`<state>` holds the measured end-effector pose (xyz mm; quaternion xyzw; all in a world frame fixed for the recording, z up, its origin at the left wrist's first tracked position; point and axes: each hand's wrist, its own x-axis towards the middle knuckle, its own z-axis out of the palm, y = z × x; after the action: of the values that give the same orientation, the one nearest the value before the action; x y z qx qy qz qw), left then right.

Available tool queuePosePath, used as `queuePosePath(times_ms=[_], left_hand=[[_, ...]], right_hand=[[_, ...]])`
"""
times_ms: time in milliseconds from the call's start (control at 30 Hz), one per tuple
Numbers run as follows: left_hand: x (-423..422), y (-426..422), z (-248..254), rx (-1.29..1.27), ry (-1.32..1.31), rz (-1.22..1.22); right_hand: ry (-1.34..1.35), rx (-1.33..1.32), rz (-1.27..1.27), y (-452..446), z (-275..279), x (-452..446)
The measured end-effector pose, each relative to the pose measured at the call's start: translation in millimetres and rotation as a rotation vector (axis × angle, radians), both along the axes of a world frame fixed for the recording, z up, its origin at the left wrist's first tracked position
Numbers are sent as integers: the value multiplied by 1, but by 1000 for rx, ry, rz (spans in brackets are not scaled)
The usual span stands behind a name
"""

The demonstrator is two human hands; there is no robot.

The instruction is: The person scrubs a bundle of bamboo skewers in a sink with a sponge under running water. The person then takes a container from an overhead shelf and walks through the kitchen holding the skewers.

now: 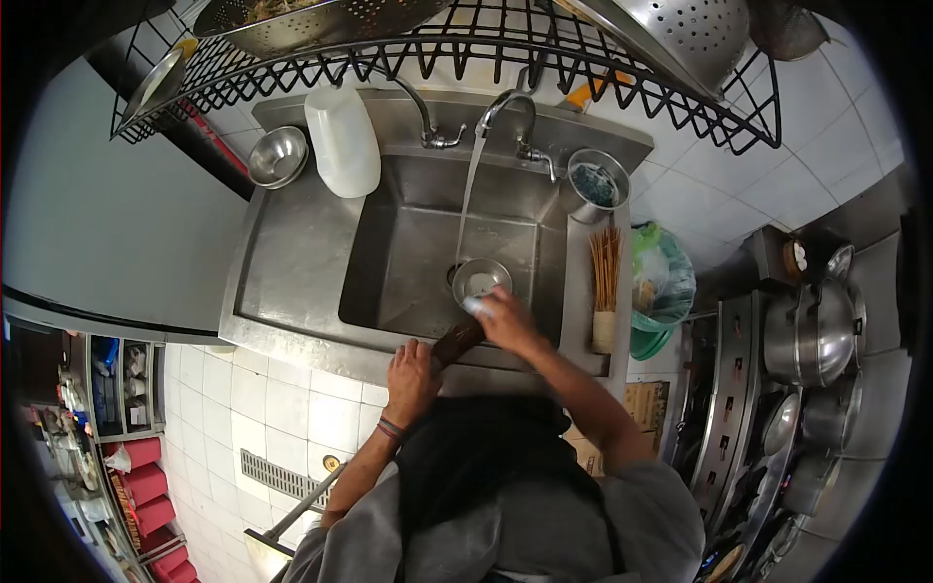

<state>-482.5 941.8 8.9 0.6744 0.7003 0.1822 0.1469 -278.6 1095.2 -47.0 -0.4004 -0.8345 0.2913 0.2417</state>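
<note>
At the sink's front edge, my left hand (pixel 413 374) is closed around the near end of a dark brown, elongated object (pixel 459 341); its exact kind is unclear. My right hand (pixel 505 321) is slightly blurred over the far end of that object, its fingers closed on a small whitish-blue thing (pixel 476 305) that I cannot identify. Just beyond it, a round metal bowl (pixel 482 277) rests in the steel sink (pixel 408 243). A stream of water (pixel 470 194) runs from the right-hand faucet (pixel 510 102) down to the bowl.
A white plastic jug (pixel 342 144) and metal bowls (pixel 278 157) stand on the left ledge. To the right are a metal pot (pixel 595 187), a bundle of thin sticks (pixel 604 282) and a lined bin (pixel 666 277). A black wire rack (pixel 466 44) overhangs the sink.
</note>
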Motion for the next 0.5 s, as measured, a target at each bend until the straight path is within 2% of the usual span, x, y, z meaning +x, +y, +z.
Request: queuePosePath(times_ms=[33,67,167,233,300,367,400,500], left_hand=[[0,3,7,13,11,-3],[2,6,10,30,19,-2],[-2,3,2,45,-13,15],[-1,3,5,17,6,-3],[1,4,14,5,30,-35],[4,5,25,19,54,-35],[2,4,20,23,46,-32],[-6,-6,9,32,47,-7]], right_hand=[[-106,15,-117,11,-6,13],[-205,-101,-224,27,-18,27],[-113,160,-389,43,-11,36],[-38,68,-199,12,55,8],[22,26,73,-22,83,-19],[80,170,148,-45,58,-37],[106,43,143,-41,49,-37],[-138,-76,49,7,1,-11]])
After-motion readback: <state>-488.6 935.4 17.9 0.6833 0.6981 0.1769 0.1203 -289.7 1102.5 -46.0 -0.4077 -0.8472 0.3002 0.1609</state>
